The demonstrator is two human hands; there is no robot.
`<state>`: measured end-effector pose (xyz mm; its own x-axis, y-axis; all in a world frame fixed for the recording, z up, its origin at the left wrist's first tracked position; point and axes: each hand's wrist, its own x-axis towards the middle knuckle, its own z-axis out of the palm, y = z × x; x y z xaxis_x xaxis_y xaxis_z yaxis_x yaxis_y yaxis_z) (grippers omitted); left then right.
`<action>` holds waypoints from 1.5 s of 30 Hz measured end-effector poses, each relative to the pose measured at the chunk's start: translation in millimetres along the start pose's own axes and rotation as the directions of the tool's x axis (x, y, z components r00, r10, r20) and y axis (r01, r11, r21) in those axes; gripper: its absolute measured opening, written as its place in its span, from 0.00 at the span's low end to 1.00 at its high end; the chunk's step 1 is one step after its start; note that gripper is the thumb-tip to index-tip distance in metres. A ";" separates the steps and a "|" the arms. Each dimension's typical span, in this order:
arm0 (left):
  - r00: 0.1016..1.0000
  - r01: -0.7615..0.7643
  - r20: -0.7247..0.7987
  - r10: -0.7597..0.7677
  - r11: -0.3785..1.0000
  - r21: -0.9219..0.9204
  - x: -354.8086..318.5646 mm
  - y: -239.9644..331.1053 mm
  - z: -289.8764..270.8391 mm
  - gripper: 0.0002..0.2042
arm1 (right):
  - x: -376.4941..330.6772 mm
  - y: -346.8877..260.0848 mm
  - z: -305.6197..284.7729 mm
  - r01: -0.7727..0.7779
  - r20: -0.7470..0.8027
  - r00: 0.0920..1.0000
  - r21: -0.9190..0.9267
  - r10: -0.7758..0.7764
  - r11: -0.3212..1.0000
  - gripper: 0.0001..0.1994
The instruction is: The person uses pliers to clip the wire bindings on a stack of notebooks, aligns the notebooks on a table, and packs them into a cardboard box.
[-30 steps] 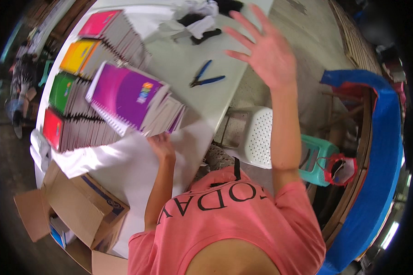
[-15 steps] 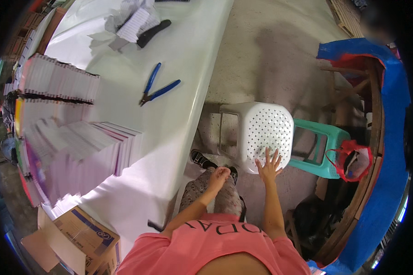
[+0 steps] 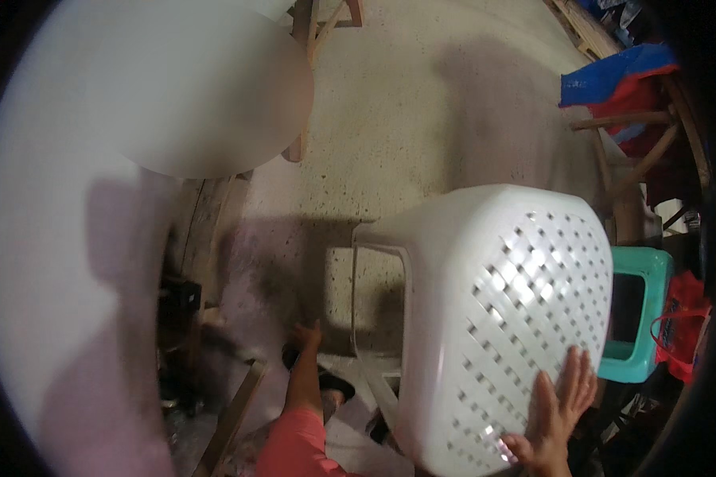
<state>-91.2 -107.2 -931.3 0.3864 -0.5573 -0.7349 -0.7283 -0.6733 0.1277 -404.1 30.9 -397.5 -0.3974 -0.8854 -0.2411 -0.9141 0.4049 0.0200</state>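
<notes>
A white plastic stool (image 3: 445, 334) with a perforated seat fills the lower right, close to me. My right hand (image 3: 555, 417) lies on the seat's near right part, its fingers spread and nothing held. Lower and left of the stool, my left hand (image 3: 307, 337) hangs down near my dark shoe, its small fingers seeming apart with nothing visible in them. A green plastic stool (image 3: 632, 362) stands behind the white one's right side, partly hidden by it.
The white table (image 3: 79, 302) takes up the left side, partly covered by a blurred patch. Wooden beams (image 3: 207, 230) show beneath it. A red bag (image 3: 680, 326) hangs beside the green stool, and a wooden frame with blue and red covering (image 3: 624, 75) stands at the far right.
My view has dropped much closer to the white stool. My right hand still rests on its seat; my left hand has moved lower, toward the floor. The pliers and paper stacks have left the view.
</notes>
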 end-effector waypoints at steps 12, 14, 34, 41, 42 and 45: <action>0.916 -0.400 -0.203 0.346 0.824 -0.401 -150.7 73.0 -71.8 0.15 | 0.1 4.2 -6.3 -0.078 0.055 0.996 0.240 0.067 0.968 0.40; 0.821 -0.571 -0.285 0.495 0.692 -0.442 -229.5 78.2 -126.3 0.15 | 1.1 4.2 -4.9 -0.044 -0.002 0.999 0.272 0.046 0.961 0.39; 0.290 -0.949 -0.141 0.947 0.304 0.087 -523.9 44.5 -549.0 0.09 | -65.3 -93.5 50.7 -0.309 0.754 0.609 0.510 0.245 -0.802 0.47; 0.453 -0.888 -0.132 0.882 0.433 -0.153 -525.8 51.4 -572.4 0.09 | -64.2 -112.3 60.3 -0.453 0.795 0.601 0.420 0.078 -0.786 0.51; 0.359 -0.926 -0.174 0.917 0.327 -0.188 -516.9 44.5 -562.6 0.08 | -66.9 -120.4 65.0 -0.473 0.793 0.605 0.425 0.066 -0.772 0.52; 0.408 -0.902 -0.146 0.901 0.374 -0.214 -525.9 45.7 -571.1 0.09 | -80.2 -139.5 79.4 -0.535 0.693 0.710 0.410 -0.129 -0.739 0.52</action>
<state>-4.5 -122.4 -158.6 -0.4163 -0.9050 -0.0880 -0.5001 0.1471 0.8534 -238.3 63.5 -457.9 -0.1090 -0.5224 -0.8457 0.9206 0.2679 -0.2841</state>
